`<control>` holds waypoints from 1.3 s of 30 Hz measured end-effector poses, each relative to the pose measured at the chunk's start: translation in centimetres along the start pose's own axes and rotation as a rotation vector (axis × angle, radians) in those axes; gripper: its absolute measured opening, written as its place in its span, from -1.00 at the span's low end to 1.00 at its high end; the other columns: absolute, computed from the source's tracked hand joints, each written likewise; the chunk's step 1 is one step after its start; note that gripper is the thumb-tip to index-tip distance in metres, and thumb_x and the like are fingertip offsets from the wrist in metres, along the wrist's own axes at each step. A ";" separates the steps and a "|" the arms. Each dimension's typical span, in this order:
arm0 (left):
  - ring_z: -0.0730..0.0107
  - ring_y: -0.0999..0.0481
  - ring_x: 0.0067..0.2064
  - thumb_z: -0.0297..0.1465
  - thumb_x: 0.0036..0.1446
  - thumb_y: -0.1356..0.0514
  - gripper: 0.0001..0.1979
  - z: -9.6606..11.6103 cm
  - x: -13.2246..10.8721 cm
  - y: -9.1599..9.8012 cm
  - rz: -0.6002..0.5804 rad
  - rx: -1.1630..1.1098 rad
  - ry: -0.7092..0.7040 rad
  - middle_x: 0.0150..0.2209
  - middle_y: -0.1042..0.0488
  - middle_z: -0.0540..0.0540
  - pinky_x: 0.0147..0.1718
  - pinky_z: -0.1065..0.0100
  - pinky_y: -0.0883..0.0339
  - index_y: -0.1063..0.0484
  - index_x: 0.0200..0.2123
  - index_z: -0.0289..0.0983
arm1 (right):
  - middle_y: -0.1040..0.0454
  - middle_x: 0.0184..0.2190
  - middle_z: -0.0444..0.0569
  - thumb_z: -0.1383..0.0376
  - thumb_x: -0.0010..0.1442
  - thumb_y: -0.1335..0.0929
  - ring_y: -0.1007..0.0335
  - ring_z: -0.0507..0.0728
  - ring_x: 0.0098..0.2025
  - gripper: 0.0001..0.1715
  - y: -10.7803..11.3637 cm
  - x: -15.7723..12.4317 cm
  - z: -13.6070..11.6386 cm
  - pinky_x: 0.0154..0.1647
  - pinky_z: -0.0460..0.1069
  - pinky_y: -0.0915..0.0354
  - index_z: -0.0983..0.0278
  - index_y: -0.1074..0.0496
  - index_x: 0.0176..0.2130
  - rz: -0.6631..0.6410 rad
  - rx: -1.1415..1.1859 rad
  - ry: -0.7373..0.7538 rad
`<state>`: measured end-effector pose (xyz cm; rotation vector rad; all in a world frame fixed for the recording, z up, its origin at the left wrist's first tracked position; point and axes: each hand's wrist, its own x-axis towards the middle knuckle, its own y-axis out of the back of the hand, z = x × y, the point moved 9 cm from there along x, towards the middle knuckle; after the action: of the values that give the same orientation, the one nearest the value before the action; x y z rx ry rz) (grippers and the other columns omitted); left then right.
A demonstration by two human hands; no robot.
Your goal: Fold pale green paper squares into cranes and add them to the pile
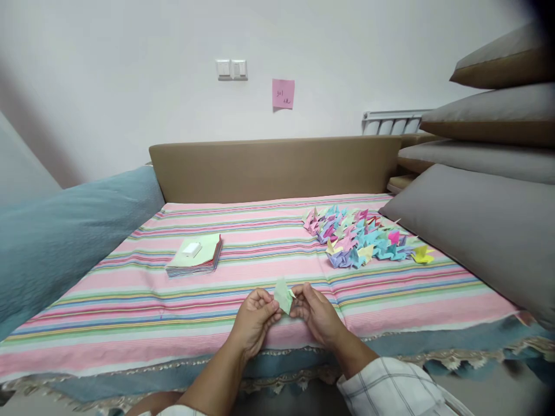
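Striped pink bedcover point(260, 254) across mid-frame; lower centre, left hand point(254, 320) and right hand point(316, 315) both pinching pale green folded paper point(284, 296); paper stack point(195, 257) centre-left, paper cranes point(359, 237) centre-right.

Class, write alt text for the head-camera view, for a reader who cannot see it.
The left hand and right hand pinch a pale green folded paper together over a striped cloth. A stack of coloured sheets lies further left; a pile of folded paper figures lies right, beside grey cushions.
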<state>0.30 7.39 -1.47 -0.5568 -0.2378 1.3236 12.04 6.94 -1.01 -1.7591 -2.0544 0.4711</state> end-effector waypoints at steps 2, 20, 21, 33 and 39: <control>0.62 -0.39 -0.58 -0.40 -0.31 -0.44 -0.60 0.3 0.0 -0.2 -0.038 0.053 -0.018 -0.62 -0.37 0.11 -0.55 0.57 -0.29 -0.23 -0.53 -0.30 | -0.40 -0.47 -0.10 -0.02 -0.02 -0.40 -0.31 0.00 -0.47 -0.57 0.4 0.1 -0.2 -0.47 -0.11 -0.25 0.29 -0.44 -0.35 0.012 -0.027 -0.017; 0.36 -0.36 -0.32 -0.29 -0.35 -0.42 -0.70 3.1 -0.4 -0.4 0.032 0.578 -0.320 -0.38 -0.37 -0.07 -0.40 0.45 -0.27 -0.50 -0.47 -0.28 | -0.43 -0.45 -0.07 0.29 0.02 -0.35 -0.34 0.08 -0.39 -0.91 -0.5 -0.6 -3.2 -0.36 -0.05 -0.25 0.22 -0.48 -0.42 0.075 -0.753 0.401; 0.40 -0.35 -0.38 -0.28 -0.32 -0.41 -0.70 2.9 -0.3 -0.5 0.018 0.587 -0.308 -0.43 -0.37 -0.04 -0.42 0.46 -0.24 -0.49 -0.46 -0.28 | -0.44 -0.44 -0.06 0.29 0.03 -0.35 -0.35 0.09 -0.38 -0.90 -0.8 -0.7 -3.2 -0.37 -0.04 -0.26 0.22 -0.49 -0.41 0.065 -0.776 0.419; 0.48 -0.28 -0.57 -0.21 -0.16 -0.30 -0.74 2.1 -0.1 -0.6 0.029 0.517 -0.258 -0.64 -0.35 0.04 -0.54 0.47 -0.14 -0.47 -0.50 -0.31 | -0.39 -0.46 -0.08 0.26 0.04 -0.34 -0.28 0.04 -0.46 -0.90 -0.8 -0.9 -2.6 -0.45 -0.08 -0.23 0.26 -0.42 -0.42 0.137 -0.712 0.352; 0.45 -0.35 -0.52 -0.24 -0.16 -0.32 -0.75 1.7 -0.3 -0.2 0.089 0.410 -0.261 -0.60 -0.42 0.01 -0.48 0.45 -0.22 -0.51 -0.45 -0.30 | -0.34 -0.55 -0.15 0.05 0.05 -0.35 -0.28 0.03 -0.50 -0.67 -0.1 -0.6 -0.9 -0.44 -0.07 -0.26 0.26 -0.35 -0.32 0.208 -0.385 0.202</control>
<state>-0.43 7.48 0.05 -0.0483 -0.1491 1.4823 12.49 6.38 -0.24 -2.1537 -1.9212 -0.0554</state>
